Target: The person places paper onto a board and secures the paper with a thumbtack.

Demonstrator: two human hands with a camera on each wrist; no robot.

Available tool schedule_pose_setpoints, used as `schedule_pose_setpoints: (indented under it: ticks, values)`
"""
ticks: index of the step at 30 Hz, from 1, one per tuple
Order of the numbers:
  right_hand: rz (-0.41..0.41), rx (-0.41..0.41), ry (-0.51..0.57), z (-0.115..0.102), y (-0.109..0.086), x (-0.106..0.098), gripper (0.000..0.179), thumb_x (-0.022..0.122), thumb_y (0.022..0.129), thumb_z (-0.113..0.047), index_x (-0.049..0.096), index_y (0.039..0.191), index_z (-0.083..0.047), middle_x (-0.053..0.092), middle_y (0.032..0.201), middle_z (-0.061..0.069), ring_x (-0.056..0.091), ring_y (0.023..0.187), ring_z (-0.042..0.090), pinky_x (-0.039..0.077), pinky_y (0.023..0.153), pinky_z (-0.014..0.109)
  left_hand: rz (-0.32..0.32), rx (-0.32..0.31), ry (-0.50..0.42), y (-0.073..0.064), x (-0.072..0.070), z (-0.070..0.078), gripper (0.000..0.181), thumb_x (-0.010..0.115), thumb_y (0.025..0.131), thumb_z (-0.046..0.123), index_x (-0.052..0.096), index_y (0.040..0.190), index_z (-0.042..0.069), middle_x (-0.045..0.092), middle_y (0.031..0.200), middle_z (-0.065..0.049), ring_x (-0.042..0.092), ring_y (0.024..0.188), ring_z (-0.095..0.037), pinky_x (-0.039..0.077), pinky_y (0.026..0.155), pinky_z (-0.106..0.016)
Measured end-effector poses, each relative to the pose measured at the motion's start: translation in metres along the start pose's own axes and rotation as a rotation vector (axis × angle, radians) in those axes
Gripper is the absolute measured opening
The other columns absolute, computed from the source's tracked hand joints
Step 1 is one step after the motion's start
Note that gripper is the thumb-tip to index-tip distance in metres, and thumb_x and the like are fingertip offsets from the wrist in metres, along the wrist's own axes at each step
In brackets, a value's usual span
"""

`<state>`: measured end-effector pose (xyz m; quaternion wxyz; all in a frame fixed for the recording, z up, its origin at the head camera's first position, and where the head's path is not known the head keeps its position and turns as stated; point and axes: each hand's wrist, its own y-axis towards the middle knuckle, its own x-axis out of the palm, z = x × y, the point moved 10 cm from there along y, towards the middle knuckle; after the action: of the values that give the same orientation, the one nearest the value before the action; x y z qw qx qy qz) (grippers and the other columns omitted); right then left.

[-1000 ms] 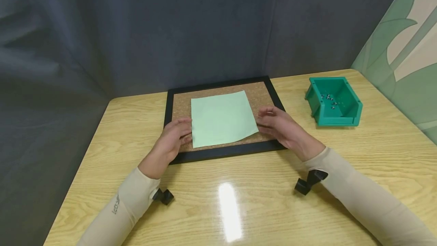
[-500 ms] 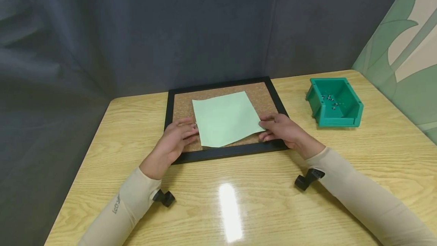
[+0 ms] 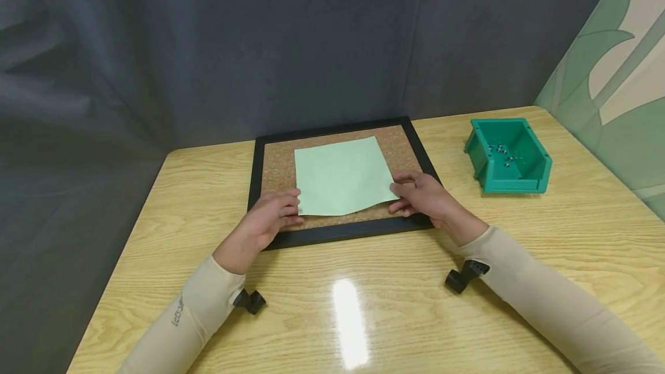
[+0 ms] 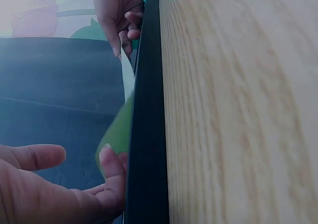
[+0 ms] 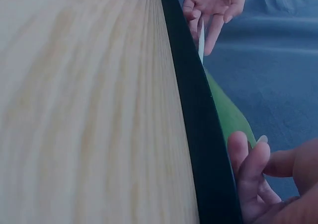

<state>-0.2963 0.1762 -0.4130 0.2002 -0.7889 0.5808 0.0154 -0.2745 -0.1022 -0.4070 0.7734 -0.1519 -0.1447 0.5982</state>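
Observation:
A pale green sheet of paper (image 3: 343, 175) lies over the cork board (image 3: 280, 160), its near edge bowed up off the cork. My right hand (image 3: 421, 195) pinches the sheet's near right corner, thumb on top and fingers beneath. In the right wrist view that hand's fingertips (image 5: 256, 159) meet at the paper's raised edge. At the left edge is my left hand (image 3: 267, 215), its fingers touching the paper near the front left corner. The left wrist view shows the left thumb (image 4: 42, 157) held apart from the sheet.
The board's black frame (image 3: 353, 228) surrounds the cork. To the right on the wooden table (image 3: 291, 328) stands a green plastic bin (image 3: 516, 185) with several small pins inside. A dark curtain (image 3: 291, 45) hangs behind the table.
My right hand has moved onto the paper's near right corner and now pinches it. The sheet shifted right, then slightly back left and away. The left hand followed its left edge.

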Motion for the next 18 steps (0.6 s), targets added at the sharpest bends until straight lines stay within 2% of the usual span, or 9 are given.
schedule_pose_setpoints:
  ticks: [4,7,12,15,18]
  values:
    - [0.015,-0.016,-0.038,-0.001,0.0008,-0.0006,0.052,0.05,0.105,-0.02,0.034,0.15,0.002,0.073,0.101,0.011,0.071,0.073,0.006,0.055,0.063,0.023,-0.007,0.005,0.021,-0.0007,-0.0016,-0.0003,0.054,0.04,0.105,0.011,0.026,0.156,-0.001,0.019,0.163,-0.022,0.024,0.15,-0.038,0.048,0.1,-0.035]
    - [0.049,-0.027,-0.054,-0.0003,0.0026,-0.0036,0.045,0.053,0.104,-0.021,0.041,0.141,0.002,0.072,0.104,0.014,0.071,0.072,0.008,0.055,0.062,0.025,-0.014,0.001,0.052,-0.001,-0.0013,-0.0006,0.057,0.042,0.104,0.013,0.025,0.157,0.003,0.017,0.165,-0.019,0.024,0.15,-0.037,0.05,0.093,-0.029]
    - [0.086,-0.011,-0.087,0.0018,0.0041,-0.0076,0.031,0.054,0.104,-0.023,0.051,0.124,0.001,0.072,0.083,0.002,0.071,0.072,0.01,0.054,0.062,0.026,-0.008,-0.016,0.086,-0.0029,-0.0006,-0.0008,0.06,0.045,0.102,0.015,0.024,0.158,0.006,0.017,0.165,-0.019,0.03,0.145,-0.035,0.049,0.074,-0.02]
    - [0.077,-0.003,-0.122,0.0,0.0032,-0.0068,0.031,0.054,0.104,-0.024,0.056,0.125,-0.001,0.072,0.083,0.0,0.071,0.074,0.01,0.054,0.064,0.027,0.003,-0.028,0.091,-0.0039,-0.0015,-0.0011,0.06,0.045,0.102,0.017,0.025,0.158,0.006,0.017,0.165,-0.018,0.034,0.139,-0.033,0.048,0.07,-0.02]
    - [0.064,-0.004,-0.174,-0.0036,0.001,-0.0047,0.033,0.052,0.105,-0.025,0.058,0.129,-0.002,0.074,0.091,0.006,0.071,0.076,0.011,0.053,0.067,0.029,0.007,-0.038,0.093,-0.0045,-0.0016,-0.0012,0.061,0.045,0.103,0.018,0.024,0.158,0.007,0.014,0.165,-0.018,0.034,0.133,-0.032,0.048,0.07,-0.021]
